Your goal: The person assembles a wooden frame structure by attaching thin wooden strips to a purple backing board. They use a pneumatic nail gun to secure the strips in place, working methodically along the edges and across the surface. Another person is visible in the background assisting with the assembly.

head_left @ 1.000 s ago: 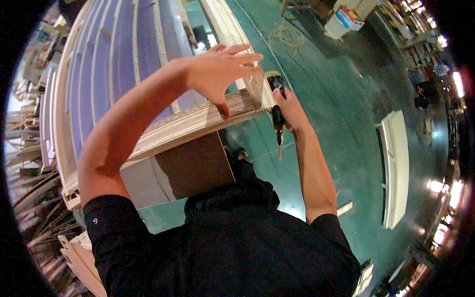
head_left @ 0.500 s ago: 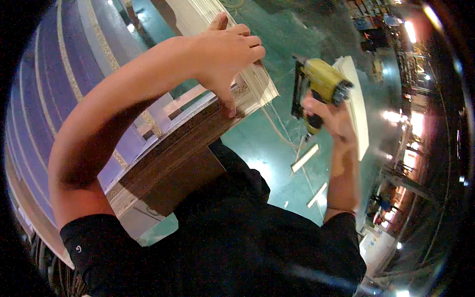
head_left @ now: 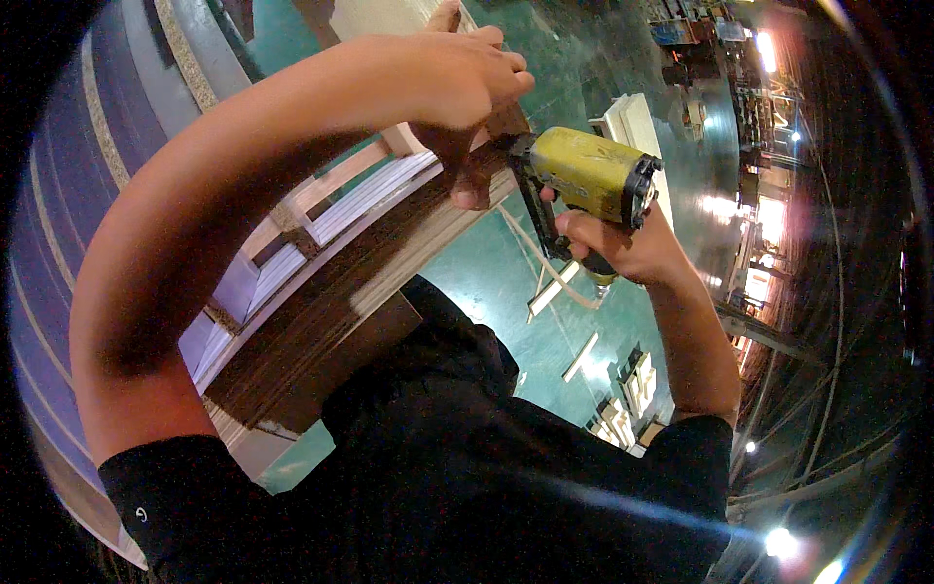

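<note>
The wooden frame (head_left: 375, 243) is positioned beneath the left hand (head_left: 462, 83) and extends below and to the left of it. The frame's corner is clamped by the left hand, with the thumb placed on the near rail and the fingers curled over the far edge. The grip of the yellow nail gun (head_left: 589, 170) is enclosed by the right hand (head_left: 623, 243). The hands are held apart, with the nose of the gun directed at the corner between them; whether the wood is touched by the nose cannot be told.

Much of the assembly is judged to be complete: crosspieces (head_left: 342, 178) are seated inside the frame below the left hand, and purple panels (head_left: 53, 195) with speckled strips (head_left: 185, 58) are laid to the left of it. The corner at the left hand appears to be the portion in work. No fastener heads can be made out there, so neither completed nor remaining fixings can be counted. Loose battens (head_left: 555, 290) are left on the floor (head_left: 467, 273) below the right hand.
</note>
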A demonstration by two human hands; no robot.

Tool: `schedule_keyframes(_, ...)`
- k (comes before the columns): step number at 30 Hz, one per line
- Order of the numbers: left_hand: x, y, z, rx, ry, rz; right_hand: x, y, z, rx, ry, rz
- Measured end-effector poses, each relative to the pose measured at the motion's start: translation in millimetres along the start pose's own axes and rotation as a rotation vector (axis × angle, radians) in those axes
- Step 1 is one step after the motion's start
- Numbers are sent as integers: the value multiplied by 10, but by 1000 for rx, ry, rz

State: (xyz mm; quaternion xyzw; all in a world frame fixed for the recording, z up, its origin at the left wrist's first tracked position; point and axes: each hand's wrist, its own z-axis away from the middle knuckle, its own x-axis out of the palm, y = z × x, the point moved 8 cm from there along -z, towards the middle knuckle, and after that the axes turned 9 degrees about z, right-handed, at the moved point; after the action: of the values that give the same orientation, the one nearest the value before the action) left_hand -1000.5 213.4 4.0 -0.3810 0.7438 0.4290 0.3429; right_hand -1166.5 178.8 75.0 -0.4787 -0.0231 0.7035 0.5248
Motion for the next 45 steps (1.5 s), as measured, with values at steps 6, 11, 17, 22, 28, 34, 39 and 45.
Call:
schedule_keyframes(6, 86, -23, -44, -81, -47, -124, 75, 53, -3, 41, -73, -65)
schedule_keyframes(11, -29, 42, -25, -133, -164, 17, 92, 36, 19, 52, -71, -51)
schedule_keyframes(17, -14, 16, -13, -103, -56, -38, 97, 27, -5, 59, -95, 14)
schedule_keyframes(22, -60, 89, -50, -109, -252, 24, 125, 19, 37, -45, -54, 35)
schedule_keyframes(28, -19, 31, -73, -157, -240, -30, 108, 24, 58, -62, -52, 29)
schedule_keyframes(34, -277, 205, -42, -184, -356, 64, 130, 100, 118, 2, -64, -31)
schedule_keyframes(39, -199, 135, -38, -181, -310, 39, 148, 148, 190, -9, -14, -148)
schedule_keyframes(45, -261, 191, -24, -160, -341, 58, 204, 199, 199, 73, -56, -87)
